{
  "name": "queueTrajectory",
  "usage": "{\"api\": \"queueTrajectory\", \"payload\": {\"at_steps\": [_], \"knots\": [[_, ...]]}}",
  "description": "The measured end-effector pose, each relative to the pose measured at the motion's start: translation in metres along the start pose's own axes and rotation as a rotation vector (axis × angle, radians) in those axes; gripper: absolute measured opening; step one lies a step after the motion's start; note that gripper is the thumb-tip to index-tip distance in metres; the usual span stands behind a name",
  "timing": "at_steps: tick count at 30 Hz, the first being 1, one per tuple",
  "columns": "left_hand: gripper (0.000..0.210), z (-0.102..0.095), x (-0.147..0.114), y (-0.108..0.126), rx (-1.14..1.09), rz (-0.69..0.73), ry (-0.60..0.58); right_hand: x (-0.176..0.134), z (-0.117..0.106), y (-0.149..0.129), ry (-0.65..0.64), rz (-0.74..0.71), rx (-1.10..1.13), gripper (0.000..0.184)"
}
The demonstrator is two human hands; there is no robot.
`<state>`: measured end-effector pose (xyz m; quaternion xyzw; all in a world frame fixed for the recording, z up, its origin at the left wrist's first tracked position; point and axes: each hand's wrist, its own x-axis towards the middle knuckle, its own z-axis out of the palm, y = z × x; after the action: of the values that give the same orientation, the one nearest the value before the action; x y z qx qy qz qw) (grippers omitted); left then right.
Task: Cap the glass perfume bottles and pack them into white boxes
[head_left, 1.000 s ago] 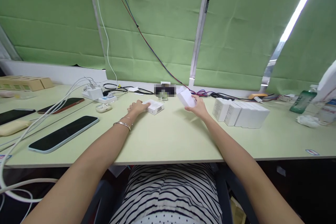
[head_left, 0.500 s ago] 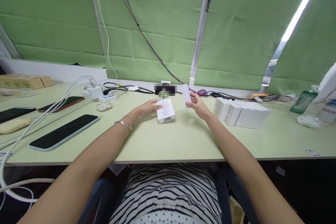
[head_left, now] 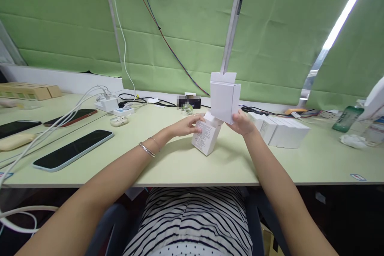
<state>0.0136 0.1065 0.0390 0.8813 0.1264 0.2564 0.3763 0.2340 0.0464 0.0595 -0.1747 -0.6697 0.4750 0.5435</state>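
We sit in office-like workspace: long worktop (head_left: 174, 170) before green blinds (head_left: 186, 16), power strip (head_left: 124, 111), hanging cables (head_left: 159, 28), several phones (head_left: 75, 150), chair armrests (head_left: 117, 213).

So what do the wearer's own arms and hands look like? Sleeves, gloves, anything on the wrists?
Left hand and right hand both ungloved. Left arm and right arm show no sleeves in view. Left wrist: a silvery bangle plus a thinner bracelet. Nothing visible on the right wrist.
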Motion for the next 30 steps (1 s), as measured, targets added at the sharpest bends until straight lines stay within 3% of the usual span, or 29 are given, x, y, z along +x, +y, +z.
{"api": "queueTrajectory", "payload": {"at_steps": [4, 12, 18, 26, 30], "knots": [[0.019, 0.003, 0.001, 0.003, 0.086, 0.099, -0.050, 0.000, -0.002, -0.002, 0.039, 0.016, -0.085, 0.075], [0.021, 0.003, -0.001, 0.003, 0.010, -0.028, -0.048, 0.004, 0.000, 0.005, 0.116, -0.075, -0.332, 0.079], [0.020, 0.009, 0.001, 0.008, 0.040, 0.000, -0.107, 0.006, -0.001, 0.008, 0.134, -0.144, -0.343, 0.076], [0.031, 0.017, 0.003, 0.013, 0.025, 0.082, -0.145, 0.002, 0.008, 0.000, 0.040, -0.115, -0.392, 0.076], [0.040, 0.018, 0.003, 0.005, -0.099, 0.038, -0.079, 0.001, 0.003, 0.003, -0.057, -0.032, -0.405, 0.076]]}}
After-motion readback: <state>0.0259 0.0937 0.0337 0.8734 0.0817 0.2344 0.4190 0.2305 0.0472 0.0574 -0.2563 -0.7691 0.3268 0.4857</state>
